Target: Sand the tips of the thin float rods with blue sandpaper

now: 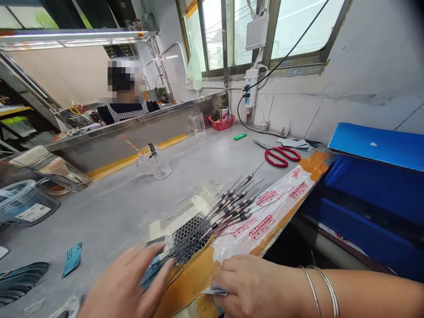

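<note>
A bundle of slender fishing floats (230, 207), with dark and pale banded bodies and long thin stems, lies near the table's front edge. My left hand (129, 282) is at the stem ends, thumb and fingers apart; whether it touches them I cannot tell. Under the stems is a black honeycomb-patterned sheet (191, 234). My right hand (243, 285), with bangles on the wrist, is closed around a small folded grey-blue piece of sandpaper (215, 291) at the table edge. A blue piece of sandpaper (72, 259) lies to the left.
Red-handled scissors (276, 157), a green cutter (240, 137) and a glass mug (160, 165) stand farther back. Printed plastic film (265, 221) covers the right edge, beside blue bins (371, 203). At left are a clear tub (28, 205) and dark curved strips (21, 282). A person (127, 110) sits beyond the partition.
</note>
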The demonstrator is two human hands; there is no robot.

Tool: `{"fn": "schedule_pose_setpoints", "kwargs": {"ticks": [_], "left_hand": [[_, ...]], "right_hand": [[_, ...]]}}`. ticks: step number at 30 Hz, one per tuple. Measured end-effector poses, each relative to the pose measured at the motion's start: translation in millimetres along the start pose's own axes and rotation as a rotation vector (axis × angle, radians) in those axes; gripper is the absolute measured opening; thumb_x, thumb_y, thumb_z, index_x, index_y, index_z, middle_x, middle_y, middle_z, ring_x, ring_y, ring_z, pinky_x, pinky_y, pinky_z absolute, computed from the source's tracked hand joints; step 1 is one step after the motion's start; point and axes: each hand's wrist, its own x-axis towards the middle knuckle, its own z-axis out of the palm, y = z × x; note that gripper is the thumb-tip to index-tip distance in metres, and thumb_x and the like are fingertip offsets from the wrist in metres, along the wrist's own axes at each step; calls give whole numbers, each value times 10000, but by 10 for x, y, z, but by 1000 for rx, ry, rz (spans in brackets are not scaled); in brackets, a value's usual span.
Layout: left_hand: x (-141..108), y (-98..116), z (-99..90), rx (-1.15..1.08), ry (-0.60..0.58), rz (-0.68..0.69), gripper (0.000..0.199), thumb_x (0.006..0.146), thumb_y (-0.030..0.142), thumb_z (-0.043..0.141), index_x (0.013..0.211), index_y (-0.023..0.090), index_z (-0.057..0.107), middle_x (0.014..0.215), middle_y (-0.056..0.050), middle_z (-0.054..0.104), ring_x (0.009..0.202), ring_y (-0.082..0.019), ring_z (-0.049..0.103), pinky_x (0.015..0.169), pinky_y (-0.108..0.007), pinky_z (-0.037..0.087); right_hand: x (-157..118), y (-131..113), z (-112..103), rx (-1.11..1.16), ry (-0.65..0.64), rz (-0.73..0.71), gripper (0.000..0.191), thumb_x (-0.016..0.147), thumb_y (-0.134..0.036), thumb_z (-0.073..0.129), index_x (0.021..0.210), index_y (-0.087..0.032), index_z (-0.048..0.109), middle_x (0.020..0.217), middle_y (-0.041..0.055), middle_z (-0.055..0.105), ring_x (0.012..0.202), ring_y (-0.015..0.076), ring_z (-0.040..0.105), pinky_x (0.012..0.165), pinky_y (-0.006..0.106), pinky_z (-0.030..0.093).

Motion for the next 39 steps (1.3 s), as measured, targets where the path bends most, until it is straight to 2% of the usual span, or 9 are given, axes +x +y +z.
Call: {"fn": "schedule_pose_setpoints", "kwargs": {"ticks": [3,5,9,13,17,20,23,31,39], "left_hand": [[392,517,216,-35,-107,130,323,897,434,503,1111,237,644,992,-65,707,896,-232,668,784,-377,558],[524,705,343,-40,-143,161,306,882,373,547,1137,226,627,1040,-70,690,956,-236,650,828,-381,546],[581,784,432,-28,-204,178,174,903,306,521,945,243,677,810,-25,675,748,-217,665,652,-347,554],[524,751,413,-65,-191,210,249,961,321,410,937,258,650,768,4,665,671,-165,675,568,-280,546],[469,741,421,-144,-53,263,229,969,370,416,1014,271,617,793,9,682,676,-140,686,561,-238,550],[467,748,429,-153,-1,301,207,962,368,440,1007,272,617,761,11,679,638,-138,681,525,-228,546],[491,752,431,-135,38,333,227,966,361,424,1013,260,622,742,2,675,615,-143,677,501,-230,548],[516,729,428,-150,45,388,269,973,334,403,1081,242,632,687,-6,655,566,-135,658,491,-214,539],[507,735,422,-199,34,347,252,963,341,433,1057,254,650,713,-6,675,585,-131,665,505,-203,530]], "right_hand": [[-87,98,-105,10,8,-2,208,905,-239,518,724,-157,578,725,24,590,623,147,463,516,282,313],[-141,222,-273,51,7,38,192,911,-246,498,791,-149,611,765,38,616,677,158,506,575,288,373],[-179,567,-719,170,-8,78,193,938,-225,496,903,-137,664,806,46,645,783,155,564,694,264,431],[-150,857,-949,-15,7,157,191,930,-240,525,868,-147,680,801,53,638,763,170,544,711,301,418],[-146,940,-876,-144,-44,205,214,929,-290,524,821,-161,657,782,42,610,683,156,506,596,288,349],[-162,903,-781,-100,-49,246,208,931,-263,508,802,-161,635,727,26,574,634,140,472,533,268,292],[-157,862,-720,3,8,259,155,902,-205,522,839,-149,652,696,21,563,659,144,477,563,260,334],[-68,848,-662,105,64,257,134,861,-187,566,863,-156,696,662,10,555,655,148,492,586,258,383],[-79,871,-662,84,55,239,134,858,-176,561,844,-152,692,650,10,551,648,150,475,576,263,377]]}}
